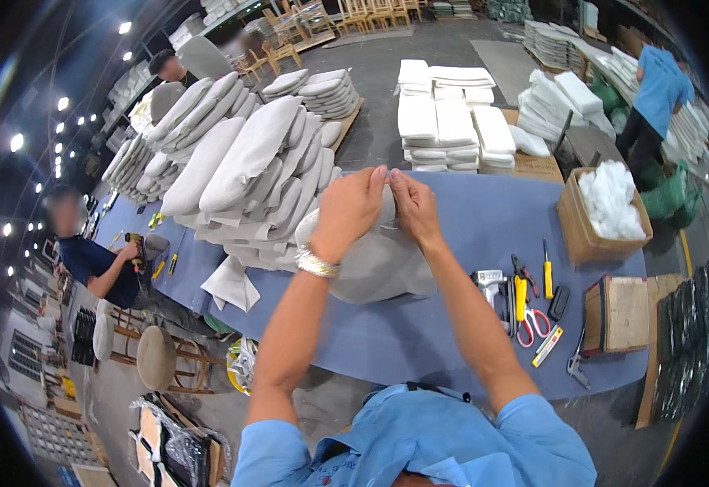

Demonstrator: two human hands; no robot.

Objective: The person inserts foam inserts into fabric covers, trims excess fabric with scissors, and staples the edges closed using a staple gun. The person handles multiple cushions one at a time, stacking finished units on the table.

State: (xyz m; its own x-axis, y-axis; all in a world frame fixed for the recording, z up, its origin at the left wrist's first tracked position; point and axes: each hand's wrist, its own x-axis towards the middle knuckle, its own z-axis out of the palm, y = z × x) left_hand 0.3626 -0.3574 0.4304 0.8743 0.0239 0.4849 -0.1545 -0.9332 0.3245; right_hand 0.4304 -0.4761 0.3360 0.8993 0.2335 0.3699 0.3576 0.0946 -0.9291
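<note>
Your left hand and right hand are both raised over the blue table, fingertips meeting at the top edge of a grey seat cushion cover. Each hand pinches that upper edge, thumbs and forefingers closed on the fabric; what sits between the fingertips is too small to tell, maybe a seam or a thread. The cover stands on the table right in front of you, bulging, its lower part resting on the blue top. Silver watch on your left wrist.

Left of the cover, touching or just beside it: a big leaning stack of pale grey cushions. A loose white fabric piece hangs off the table edge below that stack.

Right of the cover on the table: a staple gun, a yellow-handled tool, red-handled scissors, a yellow screwdriver, a box cutter. Farther right, a cardboard box of white stuffing and a wooden block.

Beyond the table, stacks of white foam pads on the floor. A person in a blue shirt stands at the far right, another person in a dark shirt works at the table's left end.
</note>
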